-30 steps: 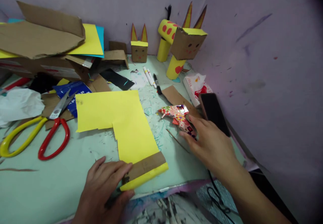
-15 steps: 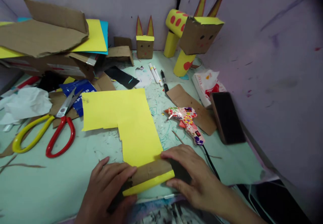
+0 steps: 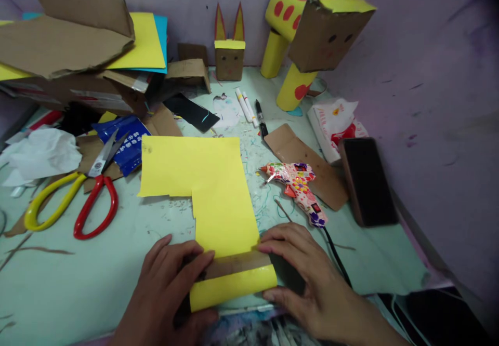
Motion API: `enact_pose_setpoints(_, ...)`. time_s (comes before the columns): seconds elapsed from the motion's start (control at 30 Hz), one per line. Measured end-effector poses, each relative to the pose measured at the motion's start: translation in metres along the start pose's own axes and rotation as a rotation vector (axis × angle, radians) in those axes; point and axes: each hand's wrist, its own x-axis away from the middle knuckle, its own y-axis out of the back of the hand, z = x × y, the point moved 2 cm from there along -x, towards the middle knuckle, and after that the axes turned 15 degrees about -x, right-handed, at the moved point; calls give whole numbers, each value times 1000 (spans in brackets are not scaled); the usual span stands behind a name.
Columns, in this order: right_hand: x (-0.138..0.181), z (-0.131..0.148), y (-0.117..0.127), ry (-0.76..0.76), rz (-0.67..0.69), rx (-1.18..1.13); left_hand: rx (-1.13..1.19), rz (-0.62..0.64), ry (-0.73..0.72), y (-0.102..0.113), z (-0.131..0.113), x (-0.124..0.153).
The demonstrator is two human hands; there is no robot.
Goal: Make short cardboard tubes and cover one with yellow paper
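Note:
A yellow paper sheet [image 3: 210, 185] lies on the pale green table [image 3: 78, 278], its near end wrapped round a brown cardboard tube [image 3: 234, 264]. My left hand [image 3: 171, 289] grips the tube's left end, fingers curled over it. My right hand [image 3: 307, 278] holds the tube's right end, thumb below and fingers on top. A patterned glue gun [image 3: 298, 182] lies just beyond my right hand, untouched.
Red and yellow scissors [image 3: 74, 200] lie at left. Cardboard scraps and coloured paper [image 3: 78, 50] pile up at the back left. Two cardboard animals [image 3: 312, 34], markers [image 3: 249, 107], a dark phone [image 3: 368, 180] and a tissue pack [image 3: 333, 122] sit at back and right. A wall closes the right side.
My right hand left the glue gun and came back to the tube's right end. The tube has rolled slightly further onto the yellow sheet. The camera tilted down a little.

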Motion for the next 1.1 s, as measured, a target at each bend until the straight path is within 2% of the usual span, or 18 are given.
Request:
enact_pose_setpoints(0.23, -1, -2, 2, 13, -20, 2, 23, 32, 62, 2, 6, -1)
enact_pose_setpoints(0.3, -2, -1, 3, 9, -8, 14, 42, 37, 117, 4, 7, -1)
enact_pose_setpoints(0.47, -8, 3, 6, -8, -6, 35, 72, 3, 142, 16, 6, -1)
enact_pose_setpoints(0.6, -11, 5, 8, -53, -6, 33, -41, -209, 6, 24, -5, -6)
enact_pose_setpoints(0.67, -12, 6, 9, -69, -3, 34, -27, -254, -66, 23, -13, -10)
enact_pose_setpoints(0.87, -16, 9, 10, -88, -7, 31, -74, -206, -144, 12, -27, -16)
enact_pose_setpoints(0.97, -12, 8, 9, -135, 2, 33, -96, -214, -129, 11, -27, -16)
enact_pose_setpoints(1.1, -7, 8, 15, -197, 14, 11, -124, -195, -177, 13, -24, -20)
